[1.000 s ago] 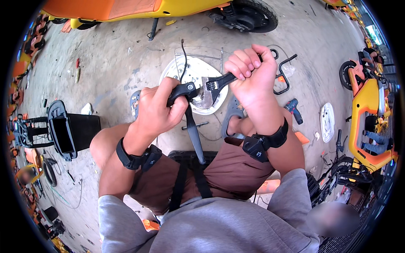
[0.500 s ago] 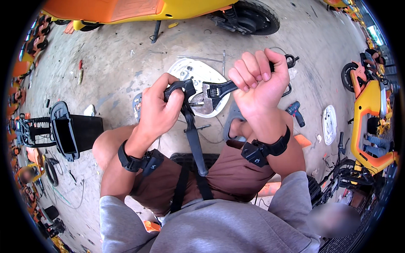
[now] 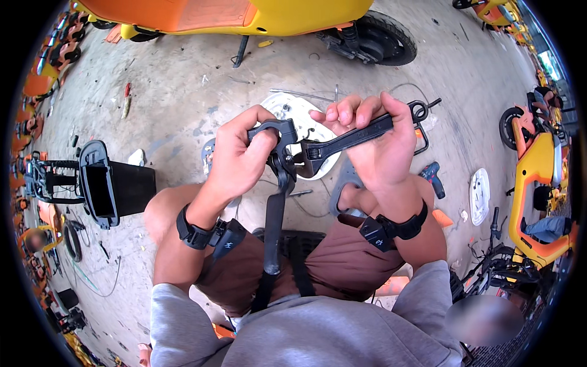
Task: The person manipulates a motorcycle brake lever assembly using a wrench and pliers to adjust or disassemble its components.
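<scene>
While the left hand (image 3: pixel 235 160) is clamping the black metal lever bracket (image 3: pixel 278 165) at centre, the right hand (image 3: pixel 379 144), at three o'clock, is gripping the black adjustable wrench (image 3: pixel 342 142); its head, biting loosely, could be slipping off.

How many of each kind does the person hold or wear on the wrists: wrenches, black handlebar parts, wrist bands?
Adjustable wrench, in the right hand: 1
Black handlebar part, in the left hand: 1
Wrist bands: 2, left band and right band
Total: 4
</scene>
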